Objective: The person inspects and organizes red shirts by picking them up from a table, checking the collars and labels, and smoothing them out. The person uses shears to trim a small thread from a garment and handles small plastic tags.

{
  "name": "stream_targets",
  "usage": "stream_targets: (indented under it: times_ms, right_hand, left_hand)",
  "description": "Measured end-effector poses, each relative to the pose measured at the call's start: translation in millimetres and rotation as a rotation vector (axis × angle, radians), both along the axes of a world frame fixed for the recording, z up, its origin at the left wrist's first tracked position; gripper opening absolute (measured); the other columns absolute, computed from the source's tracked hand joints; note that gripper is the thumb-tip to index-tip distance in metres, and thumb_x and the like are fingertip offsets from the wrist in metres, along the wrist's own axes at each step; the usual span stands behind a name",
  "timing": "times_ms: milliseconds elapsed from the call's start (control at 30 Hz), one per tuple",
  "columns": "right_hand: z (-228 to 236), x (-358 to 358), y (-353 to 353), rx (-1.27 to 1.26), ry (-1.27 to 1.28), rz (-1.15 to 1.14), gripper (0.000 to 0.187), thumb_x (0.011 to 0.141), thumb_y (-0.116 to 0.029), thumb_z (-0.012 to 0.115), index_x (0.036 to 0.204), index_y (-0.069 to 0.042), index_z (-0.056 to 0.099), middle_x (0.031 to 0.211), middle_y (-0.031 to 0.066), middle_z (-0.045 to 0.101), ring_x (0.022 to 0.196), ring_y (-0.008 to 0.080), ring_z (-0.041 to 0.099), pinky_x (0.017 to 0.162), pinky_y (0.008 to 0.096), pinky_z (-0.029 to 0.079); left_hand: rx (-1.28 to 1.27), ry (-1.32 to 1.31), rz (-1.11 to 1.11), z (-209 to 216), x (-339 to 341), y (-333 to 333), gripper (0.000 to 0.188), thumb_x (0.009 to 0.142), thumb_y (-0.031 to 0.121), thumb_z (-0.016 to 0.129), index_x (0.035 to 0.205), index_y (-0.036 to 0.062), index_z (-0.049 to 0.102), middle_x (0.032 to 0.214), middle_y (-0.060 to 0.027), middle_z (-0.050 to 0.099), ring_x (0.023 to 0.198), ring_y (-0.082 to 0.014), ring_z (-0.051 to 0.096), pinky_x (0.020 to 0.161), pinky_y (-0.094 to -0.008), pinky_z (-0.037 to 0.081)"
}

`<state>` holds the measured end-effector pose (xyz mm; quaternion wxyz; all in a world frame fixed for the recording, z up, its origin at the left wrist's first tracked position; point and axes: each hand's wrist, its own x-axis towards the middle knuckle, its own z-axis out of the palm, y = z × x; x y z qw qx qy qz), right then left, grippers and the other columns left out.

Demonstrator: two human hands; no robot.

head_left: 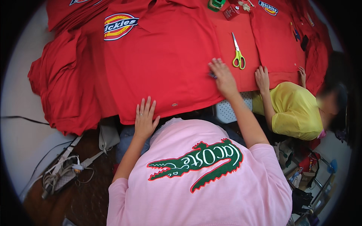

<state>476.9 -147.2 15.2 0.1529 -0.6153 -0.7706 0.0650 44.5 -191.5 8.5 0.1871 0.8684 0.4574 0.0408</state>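
A red shirt (162,67) with an oval patch lies spread out in front of me. My left hand (144,119) rests flat and open on its near hem, fingers spread, a ring on one finger. At the shirt's right edge, my right hand (224,78) lies palm down on the cloth. A small dark blue tool (212,75) sticks out from under its fingers; most of it is hidden, so its kind cannot be made out. Just beyond that hand, scissors (238,54) with yellow-green handles lie nearly closed on the red-covered table.
Piled red garments (62,79) hang over the table's left side. On the right, a person in a yellow shirt (298,109) has both hands at another red garment (275,41). A green container (216,4) and a small red box (230,12) stand at the back. Cables (62,175) lie lower left.
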Motion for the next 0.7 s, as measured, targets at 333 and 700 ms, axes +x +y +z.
stream_targets:
  times_ms: [333, 700]
  right_hand:
    - [11.9, 38.6, 30.5, 0.194, -0.048, -0.062, 0.055, 0.091, -0.013, 0.069, 0.145, -0.010, 0.055, 0.149, 0.0168, 0.053, 0.140, 0.0375, 0.048, 0.114, 0.0495, 0.040]
    - [12.6, -90.9, -74.3, -0.007, 0.037, 0.455, 0.035, 0.082, -0.020, 0.076, 0.112, -0.010, 0.061, 0.102, 0.0069, 0.062, 0.098, 0.0259, 0.061, 0.091, 0.0400, 0.046]
  left_hand:
    - [-1.016, -0.832, 0.813, -88.2, -8.3, -110.6, 0.050, 0.103, 0.029, 0.063, 0.146, 0.0066, 0.051, 0.136, -0.0145, 0.066, 0.126, -0.0254, 0.064, 0.107, -0.0388, 0.048]
    - [-1.275, -1.706, 0.811, -20.4, 59.0, -63.4, 0.027, 0.104, 0.031, 0.061, 0.100, 0.0061, 0.071, 0.112, -0.0126, 0.075, 0.113, -0.0240, 0.069, 0.098, -0.0375, 0.052]
